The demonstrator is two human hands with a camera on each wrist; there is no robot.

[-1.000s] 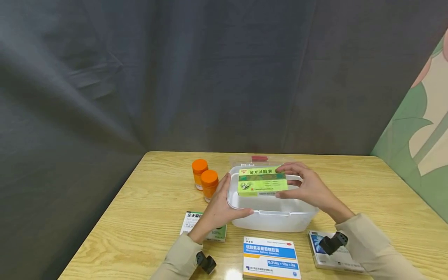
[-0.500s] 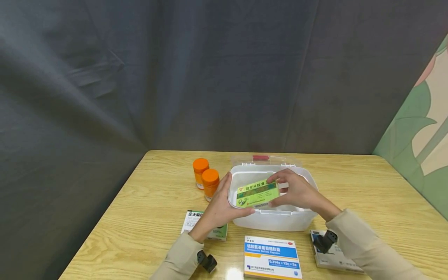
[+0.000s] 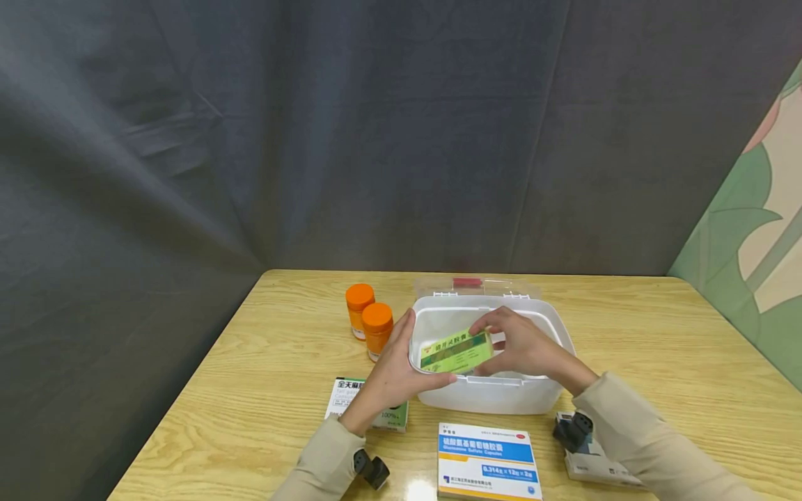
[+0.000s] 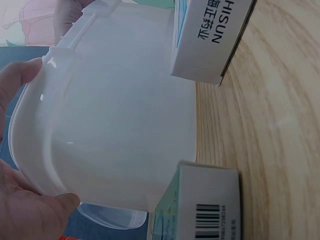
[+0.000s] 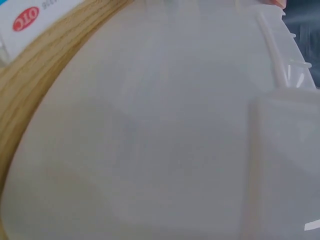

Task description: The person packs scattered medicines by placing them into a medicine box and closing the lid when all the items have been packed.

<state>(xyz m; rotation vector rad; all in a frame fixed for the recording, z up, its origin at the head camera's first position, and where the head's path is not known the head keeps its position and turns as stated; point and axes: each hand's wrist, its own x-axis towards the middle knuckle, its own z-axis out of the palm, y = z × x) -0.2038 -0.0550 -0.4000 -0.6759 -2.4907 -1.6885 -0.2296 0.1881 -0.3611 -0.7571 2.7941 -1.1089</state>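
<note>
The right hand pinches the lime carton at its right end. The fingers bear on the far edge and the thumb is at the near corner; the gap between them equals the carton's short side. The lime carton extends to the left of these fingers, inside the bin, with its printed face up and its left end tilted down. Its near edge is partly hidden by the front rim. Contact with the bin floor cannot be determined.

The left hand grips the near left corner of the bin. The fingers and thumb are spread wide: the fingers lie along the left side, and the thumb lies on the front rim.

Beyond the fingers of both hands, the clear lid lies behind the bin; its latch is red. To the left of the left fingers stand two bottles with orange caps. The front bottle is just beside these fingers; the rear bottle stands farther away.

On the near side of the left thumb, the blue carton lies flat on the table. The green-white carton lies on the near side of the left fingers, partly covered by the forearm. The grey carton lies to the right and on the near side of the right fingers, partly covered by the right sleeve.
</note>
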